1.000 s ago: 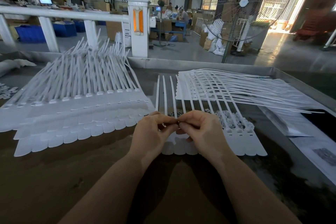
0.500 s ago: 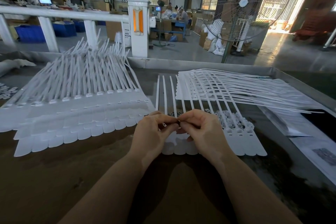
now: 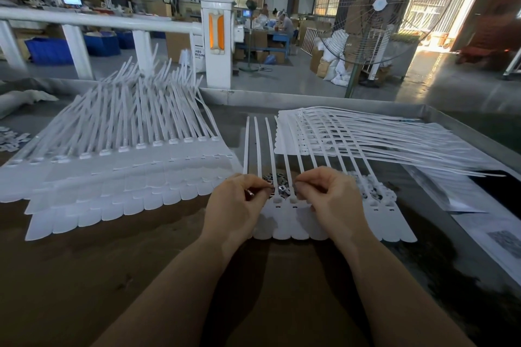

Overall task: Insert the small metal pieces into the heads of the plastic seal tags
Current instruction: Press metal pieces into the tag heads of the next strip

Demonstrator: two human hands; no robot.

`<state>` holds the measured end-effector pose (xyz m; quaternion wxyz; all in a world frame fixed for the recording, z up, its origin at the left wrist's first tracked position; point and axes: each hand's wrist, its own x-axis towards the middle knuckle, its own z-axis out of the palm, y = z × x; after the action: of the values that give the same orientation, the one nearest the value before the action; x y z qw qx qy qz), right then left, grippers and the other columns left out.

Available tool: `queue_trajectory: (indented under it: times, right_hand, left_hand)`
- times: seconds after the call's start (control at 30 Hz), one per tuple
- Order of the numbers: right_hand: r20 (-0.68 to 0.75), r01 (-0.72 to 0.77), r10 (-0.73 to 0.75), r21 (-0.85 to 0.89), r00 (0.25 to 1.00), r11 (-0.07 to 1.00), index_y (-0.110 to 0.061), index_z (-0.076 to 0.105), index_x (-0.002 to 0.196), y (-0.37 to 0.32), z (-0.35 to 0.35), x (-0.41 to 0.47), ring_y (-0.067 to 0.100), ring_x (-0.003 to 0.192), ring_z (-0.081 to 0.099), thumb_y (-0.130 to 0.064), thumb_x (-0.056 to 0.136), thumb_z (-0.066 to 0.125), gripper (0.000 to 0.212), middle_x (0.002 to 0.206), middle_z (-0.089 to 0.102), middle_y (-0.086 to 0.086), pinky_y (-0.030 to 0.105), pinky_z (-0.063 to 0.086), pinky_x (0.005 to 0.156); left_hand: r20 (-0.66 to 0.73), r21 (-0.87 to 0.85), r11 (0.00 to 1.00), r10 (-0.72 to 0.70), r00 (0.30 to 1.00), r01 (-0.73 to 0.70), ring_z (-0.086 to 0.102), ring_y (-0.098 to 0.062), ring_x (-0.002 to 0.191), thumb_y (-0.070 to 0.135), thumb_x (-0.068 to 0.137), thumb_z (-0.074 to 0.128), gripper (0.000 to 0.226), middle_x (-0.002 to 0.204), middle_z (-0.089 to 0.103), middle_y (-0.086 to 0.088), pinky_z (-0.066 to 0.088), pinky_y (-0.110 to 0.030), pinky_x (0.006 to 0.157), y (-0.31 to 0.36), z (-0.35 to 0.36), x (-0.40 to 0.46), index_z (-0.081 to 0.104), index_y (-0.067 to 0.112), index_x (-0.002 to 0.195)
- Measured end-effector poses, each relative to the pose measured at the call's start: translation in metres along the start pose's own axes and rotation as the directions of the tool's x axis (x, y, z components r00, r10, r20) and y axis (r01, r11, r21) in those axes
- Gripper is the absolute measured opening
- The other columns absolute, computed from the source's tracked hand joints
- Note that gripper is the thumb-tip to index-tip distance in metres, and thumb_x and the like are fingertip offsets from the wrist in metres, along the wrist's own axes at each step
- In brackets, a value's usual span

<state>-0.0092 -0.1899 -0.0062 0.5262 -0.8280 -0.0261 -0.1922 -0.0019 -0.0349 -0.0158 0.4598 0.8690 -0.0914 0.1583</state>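
Your hands, fingertip to fingertip half a second ago, are now parted, exposing two tag heads between them — judge this as one metal piece just separated for seating.

Left third of the bench: a fanned stack of seal tags (image 3: 112, 177), translucent white plastic, flat scalloped flags, thin straps.

Centre, near the front edge: your left hand (image 3: 236, 205) curls in, thumb and forefinger pinching a small bright metal piece (image 3: 249, 192). The working strip of tags (image 3: 284, 222) lies flat beneath, heads rounded and slotted. Loose metal pieces (image 3: 277, 180) — small, shiny, angular — sit just behind the heads.

Your right hand (image 3: 329, 197) has fingers curled together; what it holds cannot be told.

Right third: another tag stack (image 3: 366, 138), straps toward the right edge.
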Motion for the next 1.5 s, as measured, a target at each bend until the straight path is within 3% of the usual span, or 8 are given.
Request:
queue_trajectory:
  times: [0.13, 0.27, 0.47, 0.9, 1.1, 1.23, 1.37, 1.5]
  right_hand:
    - [-0.059, -0.012, 0.003, -0.159, 0.998, 0.987, -0.011, 0.069, 0.088, 0.006, -0.003, 0.004, 0.012, 0.076, 0.066, -0.009, 0.082, 0.068, 0.006, 0.080, 0.069, 0.001, 0.026, 0.054, 0.075]
    - [0.004, 0.018, -0.017, -0.300, 1.000, 0.954, -0.012, 0.069, 0.083, 0.007, -0.003, 0.007, 0.010, 0.078, 0.057, -0.012, 0.082, 0.068, 0.002, 0.090, 0.063, 0.002, 0.016, 0.045, 0.072]
    - [0.118, 0.038, 0.012, -0.411, 0.993, 0.911, -0.013, 0.069, 0.088, 0.010, -0.002, 0.009, 0.016, 0.097, 0.052, -0.015, 0.086, 0.063, 0.007, 0.096, 0.051, -0.004, 0.042, 0.040, 0.098]
    - [0.146, 0.025, 0.046, -0.453, 0.988, 0.891, -0.014, 0.072, 0.088, 0.010, -0.002, 0.010, 0.015, 0.106, 0.047, -0.019, 0.086, 0.063, 0.011, 0.102, 0.053, -0.001, 0.044, 0.033, 0.102]
    - [0.120, 0.036, 0.015, -0.409, 0.993, 0.912, -0.015, 0.074, 0.087, 0.010, -0.003, 0.008, 0.011, 0.100, 0.049, -0.018, 0.082, 0.068, 0.008, 0.102, 0.056, -0.001, 0.027, 0.037, 0.092]
    - [0.105, 0.060, -0.021, -0.387, 0.994, 0.920, -0.016, 0.074, 0.093, 0.009, -0.002, 0.007, 0.012, 0.098, 0.053, -0.018, 0.083, 0.067, 0.013, 0.101, 0.059, -0.001, 0.030, 0.043, 0.093]
    - [0.065, 0.122, -0.108, -0.276, 0.992, 0.953, -0.017, 0.074, 0.086, 0.004, 0.001, 0.005, 0.007, 0.091, 0.056, -0.015, 0.080, 0.071, 0.007, 0.092, 0.058, -0.007, 0.015, 0.042, 0.084]
    - [0.155, 0.179, -0.147, -0.219, 0.977, 0.959, -0.022, 0.072, 0.078, 0.000, 0.007, 0.001, -0.001, 0.091, 0.053, -0.015, 0.078, 0.072, 0.007, 0.091, 0.056, -0.011, 0.005, 0.037, 0.076]
  left_hand:
    - [0.012, 0.017, 1.000, -0.020, 1.000, 0.020, 0.055, 0.002, 0.076, 0.022, 0.085, 0.065, 0.013, 0.086, 0.062, 0.014, 0.041, -0.004, 0.065, 0.000, 0.000, 0.000, 0.071, 0.024, 0.096]
    - [0.011, 0.026, 0.999, -0.028, 1.000, 0.028, 0.054, 0.002, 0.072, 0.021, 0.083, 0.068, 0.012, 0.083, 0.060, 0.015, 0.043, -0.005, 0.062, 0.001, -0.001, 0.000, 0.071, 0.024, 0.093]
    - [0.016, 0.021, 0.998, -0.061, 0.998, 0.060, 0.056, -0.002, 0.074, 0.021, 0.084, 0.067, 0.011, 0.087, 0.063, 0.010, 0.043, -0.009, 0.067, 0.001, 0.000, 0.000, 0.071, 0.023, 0.094]
    - [0.034, 0.054, 0.997, -0.055, 0.998, 0.053, 0.051, -0.001, 0.080, 0.022, 0.085, 0.066, 0.013, 0.084, 0.056, 0.016, 0.042, -0.015, 0.080, 0.000, 0.001, 0.000, 0.071, 0.023, 0.097]
    - [0.033, 0.064, 0.997, -0.042, 0.999, 0.040, 0.049, 0.003, 0.077, 0.023, 0.084, 0.066, 0.014, 0.084, 0.055, 0.019, 0.040, -0.014, 0.079, -0.002, 0.002, 0.000, 0.071, 0.024, 0.097]
    - [0.031, 0.062, 0.997, -0.041, 0.999, 0.039, 0.051, -0.001, 0.083, 0.023, 0.084, 0.066, 0.015, 0.086, 0.056, 0.016, 0.042, -0.016, 0.082, -0.001, 0.002, 0.000, 0.071, 0.022, 0.099]
    - [0.026, 0.047, 0.998, -0.042, 0.999, 0.041, 0.053, -0.002, 0.083, 0.023, 0.084, 0.066, 0.015, 0.083, 0.056, 0.016, 0.042, -0.018, 0.081, 0.000, 0.002, -0.001, 0.071, 0.022, 0.098]
    - [0.067, 0.032, 0.999, -0.028, 0.997, 0.026, 0.057, -0.006, 0.087, 0.025, 0.085, 0.065, 0.015, 0.085, 0.060, 0.013, 0.048, -0.027, 0.086, 0.002, 0.000, 0.000, 0.072, 0.022, 0.098]
